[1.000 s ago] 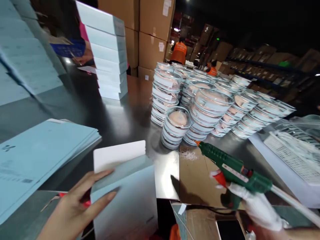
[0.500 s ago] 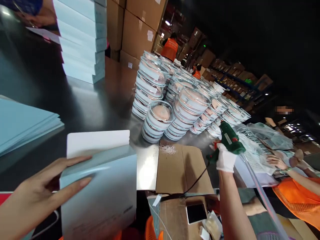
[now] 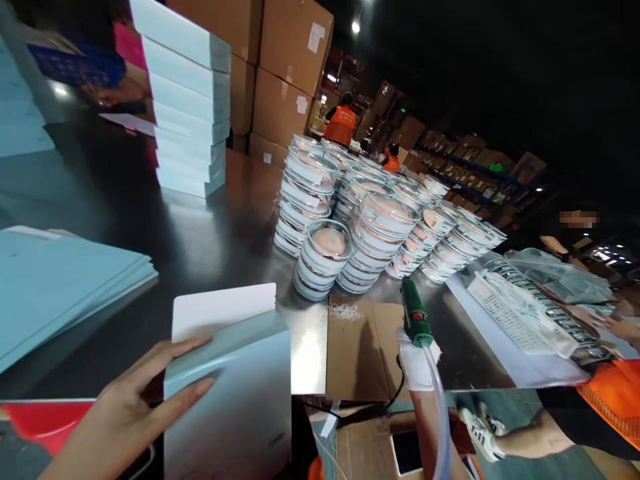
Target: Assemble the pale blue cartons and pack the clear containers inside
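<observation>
Our left hand (image 3: 125, 413) grips the pale box (image 3: 235, 393), fingers (image 3: 173, 350) spread along its top left edge, thumb pressed on its near face; the open white flap (image 3: 223, 310) stands just beyond the fingertips. To the right, our gloved right hand (image 3: 417, 360) is clamped around the green glue gun (image 3: 414, 317), whose long axis points away from us over the cardboard sheet (image 3: 360, 347). The box lies left of the nozzle, nearer our left hand.
</observation>
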`<action>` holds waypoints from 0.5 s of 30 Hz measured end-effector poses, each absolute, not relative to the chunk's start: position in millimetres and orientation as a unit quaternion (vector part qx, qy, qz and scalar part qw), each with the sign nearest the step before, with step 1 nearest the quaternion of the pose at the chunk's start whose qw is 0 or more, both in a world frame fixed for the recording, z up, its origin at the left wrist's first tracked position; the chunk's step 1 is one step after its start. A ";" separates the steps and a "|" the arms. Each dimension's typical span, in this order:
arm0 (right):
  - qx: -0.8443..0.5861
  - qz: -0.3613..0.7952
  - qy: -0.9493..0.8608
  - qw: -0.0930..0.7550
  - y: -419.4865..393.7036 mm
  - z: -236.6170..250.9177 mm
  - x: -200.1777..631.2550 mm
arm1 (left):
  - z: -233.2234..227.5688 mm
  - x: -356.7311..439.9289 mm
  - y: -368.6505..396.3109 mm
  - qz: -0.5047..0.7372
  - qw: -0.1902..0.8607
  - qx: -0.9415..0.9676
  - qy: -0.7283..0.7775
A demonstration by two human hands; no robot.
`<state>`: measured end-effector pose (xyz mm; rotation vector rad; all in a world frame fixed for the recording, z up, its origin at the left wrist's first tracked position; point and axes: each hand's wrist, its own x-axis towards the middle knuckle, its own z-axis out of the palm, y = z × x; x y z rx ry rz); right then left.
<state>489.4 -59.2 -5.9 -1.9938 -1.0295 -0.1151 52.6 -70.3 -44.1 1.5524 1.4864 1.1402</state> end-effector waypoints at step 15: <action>-0.631 0.337 -0.459 0.526 -112.7 35.5 487.8 | -23.2 82.2 -71.6 0.398 0.398 0.644 0.518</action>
